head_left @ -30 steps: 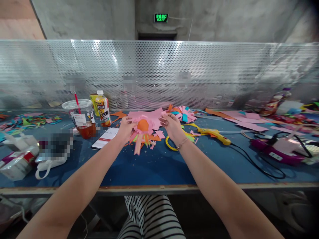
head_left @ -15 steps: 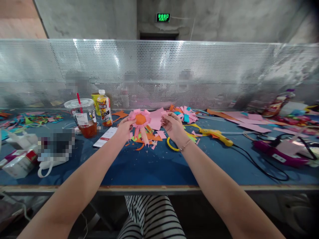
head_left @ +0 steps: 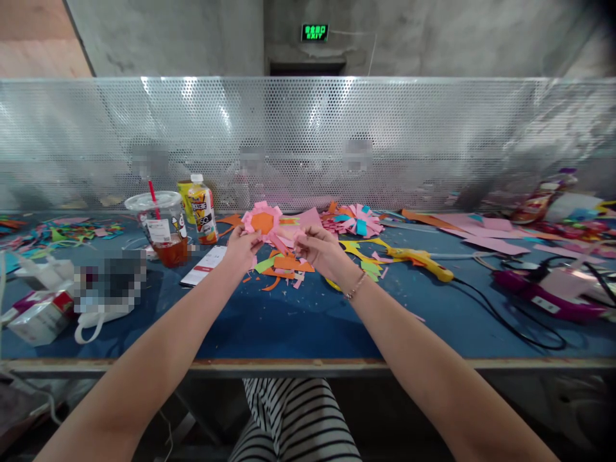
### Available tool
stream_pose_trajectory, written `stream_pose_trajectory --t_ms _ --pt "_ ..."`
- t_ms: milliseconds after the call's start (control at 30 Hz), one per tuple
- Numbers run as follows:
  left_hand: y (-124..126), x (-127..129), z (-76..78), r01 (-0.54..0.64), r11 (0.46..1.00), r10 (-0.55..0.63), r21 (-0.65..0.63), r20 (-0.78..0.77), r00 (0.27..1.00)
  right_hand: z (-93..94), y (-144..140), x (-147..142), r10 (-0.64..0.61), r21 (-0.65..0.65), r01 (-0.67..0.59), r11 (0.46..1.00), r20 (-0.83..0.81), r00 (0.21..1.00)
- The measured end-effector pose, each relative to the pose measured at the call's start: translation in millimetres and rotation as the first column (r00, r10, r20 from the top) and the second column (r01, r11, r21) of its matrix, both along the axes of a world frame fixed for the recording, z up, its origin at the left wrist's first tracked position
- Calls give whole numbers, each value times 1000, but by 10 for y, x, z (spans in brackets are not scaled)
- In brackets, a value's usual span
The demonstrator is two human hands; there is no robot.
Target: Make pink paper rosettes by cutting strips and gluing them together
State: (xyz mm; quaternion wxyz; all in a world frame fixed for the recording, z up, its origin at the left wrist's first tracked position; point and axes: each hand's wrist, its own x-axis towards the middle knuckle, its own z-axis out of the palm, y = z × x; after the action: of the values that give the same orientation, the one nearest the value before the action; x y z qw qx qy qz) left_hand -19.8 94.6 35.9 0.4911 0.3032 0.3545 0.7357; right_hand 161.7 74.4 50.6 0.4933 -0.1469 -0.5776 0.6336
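Note:
A paper flower (head_left: 262, 224) with an orange centre and pink petals is pinched in my left hand (head_left: 244, 247), held above the table. Pink strips hang from its lower side. My right hand (head_left: 323, 251) is closed, thumb against fingers, on a small piece of pink paper (head_left: 299, 235) just right of the flower. Orange and green paper scraps (head_left: 289, 264) lie below both hands. Behind my right hand are a pink sheet (head_left: 310, 218) and a second paper flower (head_left: 359, 221) in pink and blue. Yellow-handled scissors (head_left: 333, 284) lie partly hidden under my right wrist.
On the left stand a plastic cup (head_left: 163, 228) with a red straw, a drink bottle (head_left: 202, 208) and a phone (head_left: 205, 266). A yellow glue gun (head_left: 428, 264) trails a black cord on the right, near a purple power strip (head_left: 548, 298). A perforated metal screen (head_left: 414, 141) borders the back.
My right hand has moved left and slightly down, bringing the pink paper close to the flower. The flower in my left hand has turned and shifted a little left and up.

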Motion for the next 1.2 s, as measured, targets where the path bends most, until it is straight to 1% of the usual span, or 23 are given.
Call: stream_pose_trajectory --t_ms 67,167,233,300,400,467,533,600,667,767,833,900,967,1033,1100,1200 --pt "4 -1 2 1 1000 -1 -3 50 999 -17 -35 -24 106 -1 -106 994 67 992" --pt "-14 6 21 11 1000 -11 3 90 996 -84 -74 -100 203 -36 -200 979 193 960" --pt "-25 12 32 -15 1000 15 -1 60 998 -156 -87 -169 250 -73 -239 968 298 921" --pt "-27 18 35 -48 999 48 -4 13 999 -235 -90 -239 292 -118 -268 956 412 863" --pt "-16 32 26 -28 999 28 27 7 1000 -331 -90 -319 318 -164 -273 948 523 791" --pt "-15 46 20 5 999 -6 52 31 999 -362 -92 -351 299 -152 -259 954 554 777" --pt "-26 58 21 27 998 -30 49 59 998 -367 -96 -369 244 -103 -226 969 570 784" --pt "-45 64 29 50 999 -52 21 71 996 -354 -97 -376 153 -28 -166 986 555 818" --pt "-65 67 42 69 997 -68 -16 64 996 -335 -90 -372 73 44 -109 993 500 863" --pt "-82 73 64 79 996 -77 -51 44 996 -314 -59 -349 13 118 -67 991 412 911" --pt "-87 82 75 75 995 -73 -71 29 997 -308 -32 -329 -2 109 -43 993 385 923" --pt "-90 91 82 78 994 -77 -80 14 997 -304 -8 -310 -3 67 -23 998 355 935" --pt "-90 95 81 101 992 -102 -72 -3 995 -294 10 -295 3 41 -16 999 315 949" --pt "-87 93 73 128 990 -129 -60 -20 991 -276 23 -281 -5 43 -7 999 286 958" --pt "-81 86 61 142 988 -144 -57 -37 989 -251 32 -265 -39 48 27 998 274 961" --pt "-78 77 43 130 991 -132 -25 -78 988 -211 44 -229 -98 40 91 995 244 965"
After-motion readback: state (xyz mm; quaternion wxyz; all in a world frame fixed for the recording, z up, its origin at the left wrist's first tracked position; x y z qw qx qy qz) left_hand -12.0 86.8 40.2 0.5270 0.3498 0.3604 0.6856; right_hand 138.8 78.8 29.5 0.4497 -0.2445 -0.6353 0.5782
